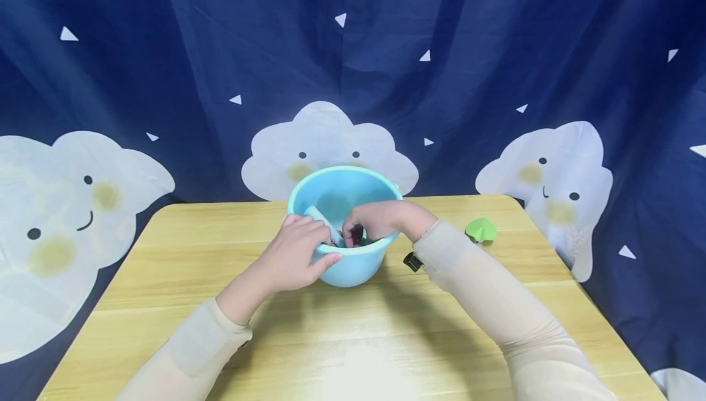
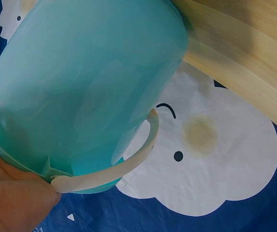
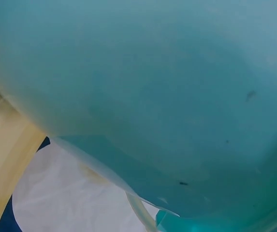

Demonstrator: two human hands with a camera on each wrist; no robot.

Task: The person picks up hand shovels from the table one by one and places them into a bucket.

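Note:
A light blue bucket stands on the wooden table, tilted toward me. My left hand grips its near-left rim, thumb outside and fingers over the edge. In the left wrist view, that hand is beside the joint of the pale curved handle. My right hand reaches down inside the bucket with bent fingers. Whether it holds something is hidden by the rim and the fingers. A pale blue bar-like piece slants inside, next to the left fingers. The right wrist view is mostly filled by the bucket wall.
To the right of the bucket lies a small bright green fan-shaped piece on the wooden table. A dark blue curtain with white clouds hangs right behind the table's far edge.

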